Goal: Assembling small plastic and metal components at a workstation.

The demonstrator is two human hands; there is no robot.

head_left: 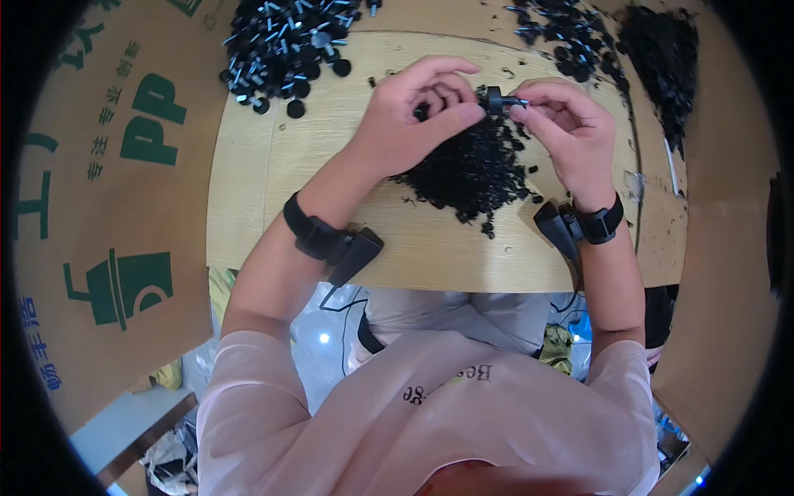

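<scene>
Both of my hands are raised over the middle of the board, one at each end of a black round-headed screw (495,101) lying sideways in the air. At its head, my left hand (413,120) is curled, with the thumb tip against the head's left side; its other fingertips are partly hidden. The fingers of my right hand (572,124) pinch the shank end, covering its tip. Beneath my hands spreads a heap of small black scraps or parts (471,178), too fine to tell apart.
Many similar round-headed screws with shiny shanks (289,50) are piled at the far left. More black pieces and screws (571,41) lie at the far right, beside a tall dark heap (662,66). Cardboard walls (124,165) flank the wooden board (273,190). Wrist-worn devices (318,240) trail cables.
</scene>
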